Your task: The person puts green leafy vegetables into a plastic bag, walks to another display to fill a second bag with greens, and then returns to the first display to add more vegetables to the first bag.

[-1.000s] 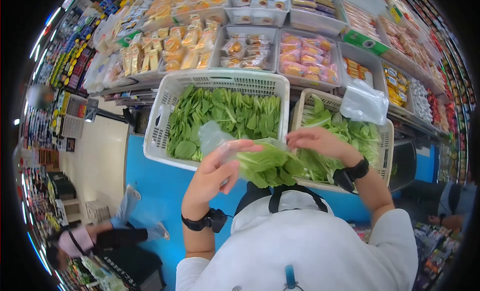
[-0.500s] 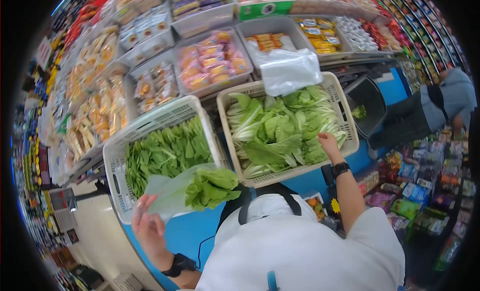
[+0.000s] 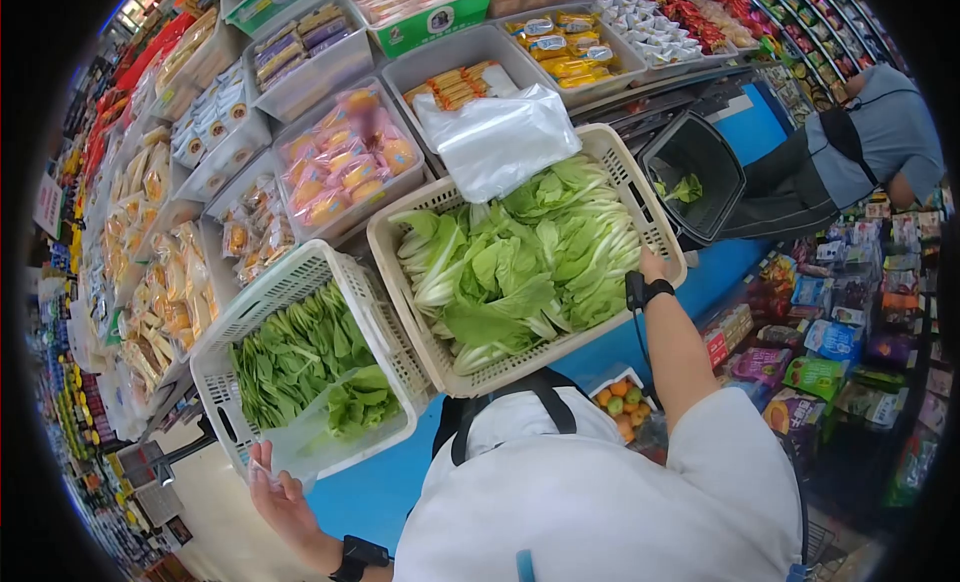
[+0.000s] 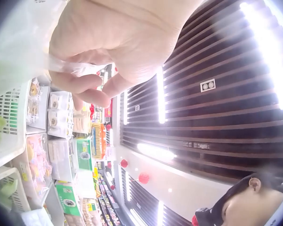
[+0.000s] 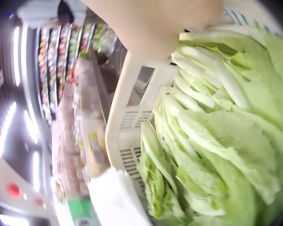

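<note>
My left hand (image 3: 285, 497) pinches the edge of a clear plastic bag (image 3: 310, 437); in the left wrist view the fingers of the hand (image 4: 104, 52) curl onto the thin film. Leafy greens (image 3: 362, 402) lie in the bag, over the front of the left white crate (image 3: 372, 282). At the right side of the cream crate (image 3: 405, 312), my right hand (image 3: 653, 265) is beside pale-stemmed leafy greens (image 3: 520, 267). In the right wrist view that hand (image 5: 155, 23) is over the crate's rim (image 5: 118, 103), its fingertips out of sight; whether it holds anything I cannot tell.
Clear plastic bags (image 3: 505, 142) lie across the cream crate's back edge. Tubs of packaged snacks (image 3: 350, 167) stand behind. A dark bin (image 3: 725, 172) holds a few leaves, and a person (image 3: 870, 142) is at the right. Fruit (image 3: 622, 407) sits below the cream crate.
The view has swung right. My left hand moved from beside the greens to the bag's edge, and the bag now rests over the left crate. My right hand left the bag for the cream crate's right side.
</note>
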Tool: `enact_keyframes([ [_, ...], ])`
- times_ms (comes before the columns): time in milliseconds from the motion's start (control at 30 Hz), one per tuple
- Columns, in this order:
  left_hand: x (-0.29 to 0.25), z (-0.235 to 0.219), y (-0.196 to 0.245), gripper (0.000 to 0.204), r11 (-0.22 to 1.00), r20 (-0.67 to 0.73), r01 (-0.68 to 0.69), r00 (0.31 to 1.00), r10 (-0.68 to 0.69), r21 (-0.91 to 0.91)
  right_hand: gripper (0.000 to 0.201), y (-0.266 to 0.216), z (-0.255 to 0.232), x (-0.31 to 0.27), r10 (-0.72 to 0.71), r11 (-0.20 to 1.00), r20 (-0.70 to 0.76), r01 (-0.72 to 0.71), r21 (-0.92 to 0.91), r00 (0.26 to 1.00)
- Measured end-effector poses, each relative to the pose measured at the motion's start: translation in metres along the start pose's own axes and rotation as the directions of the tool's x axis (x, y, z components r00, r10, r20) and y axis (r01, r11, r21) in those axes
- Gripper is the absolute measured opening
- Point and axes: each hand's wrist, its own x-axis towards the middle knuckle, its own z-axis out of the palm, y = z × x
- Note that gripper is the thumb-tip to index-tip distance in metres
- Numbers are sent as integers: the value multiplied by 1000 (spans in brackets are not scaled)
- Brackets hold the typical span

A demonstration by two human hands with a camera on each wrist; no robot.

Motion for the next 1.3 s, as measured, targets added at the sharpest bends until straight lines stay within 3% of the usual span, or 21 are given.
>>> enact_keyframes([
  [133,0,8,-3,52,1000,49,7,999,-9,28,67,-10,-11,-14,60,998,56,-59,-10,997],
  [200,-1,15,-3,52,999,10,33,999,-33,28,62,-7,-11,-23,-86,995,-31,88,49,996],
  [300,1,17,-2,52,999,20,41,999,-41,20,57,-24,-11,-55,-84,973,-157,115,200,984],
  [467,1,19,-1,53,998,22,55,998,-55,10,53,-33,-29,-91,-233,891,-171,281,356,957],
  [533,2,17,-2,53,998,28,56,998,-56,9,40,-32,-36,-99,-457,626,-157,442,642,875],
  [567,2,17,-2,53,998,24,57,998,-57,-3,40,-33,-44,-103,-457,626,-157,442,642,876],
  [633,3,16,-3,53,998,22,59,998,-59,-16,30,-37,-62,-108,-588,545,-141,519,659,796],
  [667,4,15,-3,54,998,29,58,998,-57,-16,30,-38,-70,-105,-588,544,-141,519,659,796],
  [733,5,13,-3,54,998,39,56,998,-55,-18,27,-44,-89,-101,-571,348,-179,434,831,801],
  [767,6,12,-4,54,998,35,57,998,-56,-30,25,-53,-100,-107,-516,271,-172,350,897,839],
  [800,7,11,-5,54,997,34,58,998,-57,-41,25,-60,-111,-113,-514,269,-178,355,895,839],
  [867,9,10,-5,54,997,40,61,997,-59,-44,24,-71,-130,-125,-443,170,-118,212,962,889],
  [900,9,11,-5,54,997,38,60,998,-59,-46,24,-75,-137,-131,-469,124,-106,184,975,877],
  [1033,9,10,-3,54,997,37,56,998,-54,-60,25,-85,-144,-143,-506,89,-130,201,975,853],
  [1100,12,6,-4,55,996,58,56,997,-52,-66,22,-85,-137,-138,-622,202,-307,527,825,720],
  [1233,11,1,-1,55,997,71,51,996,-47,-61,20,-84,-132,-152,-706,184,-290,562,806,646],
  [1300,9,2,0,55,997,63,56,997,-52,-60,16,-86,-133,-163,-672,103,-193,349,931,715],
])
